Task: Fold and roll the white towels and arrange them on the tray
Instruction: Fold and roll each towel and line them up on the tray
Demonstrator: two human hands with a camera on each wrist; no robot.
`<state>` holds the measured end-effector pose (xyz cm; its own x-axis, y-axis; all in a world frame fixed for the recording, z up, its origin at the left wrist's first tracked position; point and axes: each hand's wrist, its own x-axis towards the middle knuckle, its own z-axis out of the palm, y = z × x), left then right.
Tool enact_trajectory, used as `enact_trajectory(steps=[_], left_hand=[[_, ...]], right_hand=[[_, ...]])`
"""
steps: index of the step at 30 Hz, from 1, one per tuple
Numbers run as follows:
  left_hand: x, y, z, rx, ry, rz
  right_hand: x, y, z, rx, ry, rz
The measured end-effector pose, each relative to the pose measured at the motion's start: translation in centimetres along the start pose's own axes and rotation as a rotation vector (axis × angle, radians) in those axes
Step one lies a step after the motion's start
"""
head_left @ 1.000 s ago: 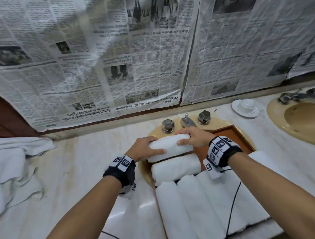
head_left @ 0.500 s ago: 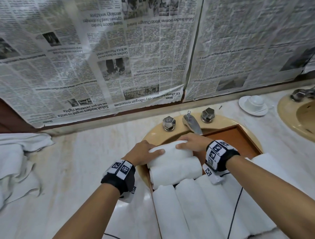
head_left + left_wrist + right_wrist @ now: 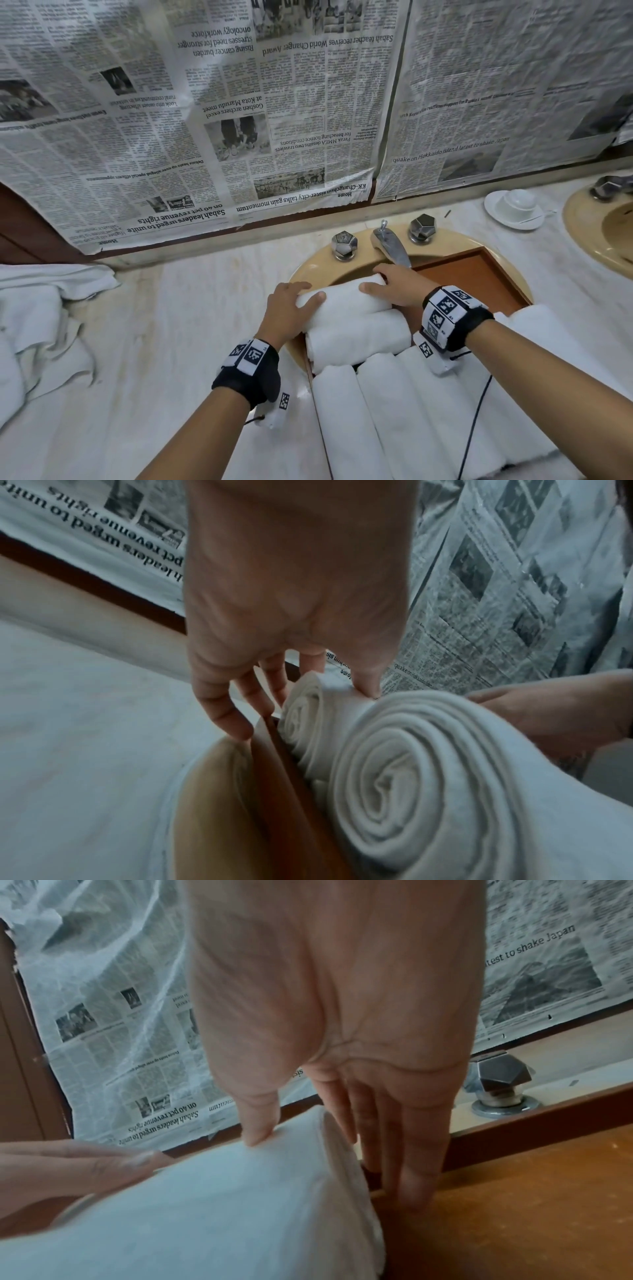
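Note:
A rolled white towel (image 3: 342,301) lies crosswise at the far left of the brown tray (image 3: 479,274), which sits over a basin. My left hand (image 3: 294,305) holds its left end, with the thumb on top and the fingers down beside the spiral end (image 3: 301,712). At the right end my right hand (image 3: 387,284) has its thumb on top and its fingers (image 3: 414,1177) reaching down to the tray floor. A second crosswise roll (image 3: 356,339) lies against it on the near side. Several more rolls (image 3: 394,411) lie lengthwise nearer me.
A heap of unfolded white towels (image 3: 34,325) lies on the marble counter at the left. A tap (image 3: 390,243) and two knobs stand just behind the tray. A cup on a saucer (image 3: 513,205) and a second basin (image 3: 603,226) are at the right. Newspaper covers the wall.
Both hands have brought the roll down and nearer, so it now lies against the second crosswise roll. The grip on its ends is the same.

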<state>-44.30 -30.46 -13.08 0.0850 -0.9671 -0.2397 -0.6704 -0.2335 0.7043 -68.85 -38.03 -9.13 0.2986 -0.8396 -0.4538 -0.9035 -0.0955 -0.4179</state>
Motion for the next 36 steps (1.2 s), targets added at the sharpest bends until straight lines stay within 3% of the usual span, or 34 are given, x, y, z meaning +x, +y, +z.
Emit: enact_trajectory(steps=[10, 20, 36], left_hand=[[-5.1, 0.1, -0.6, -0.154, -0.021, -0.013], [-5.9, -0.1, 0.6, -0.282, 0.029, -0.025], [-9.0, -0.9, -2.1, -0.128, 0.020, 0.037]], right_hand=[[-4.2, 0.5, 2.2, 0.235, -0.096, 0.065], [-4.0, -0.8, 3.0, 0.129, -0.083, 0.170], [-8.7, -2.1, 2.6, 0.028, 0.074, 0.034]])
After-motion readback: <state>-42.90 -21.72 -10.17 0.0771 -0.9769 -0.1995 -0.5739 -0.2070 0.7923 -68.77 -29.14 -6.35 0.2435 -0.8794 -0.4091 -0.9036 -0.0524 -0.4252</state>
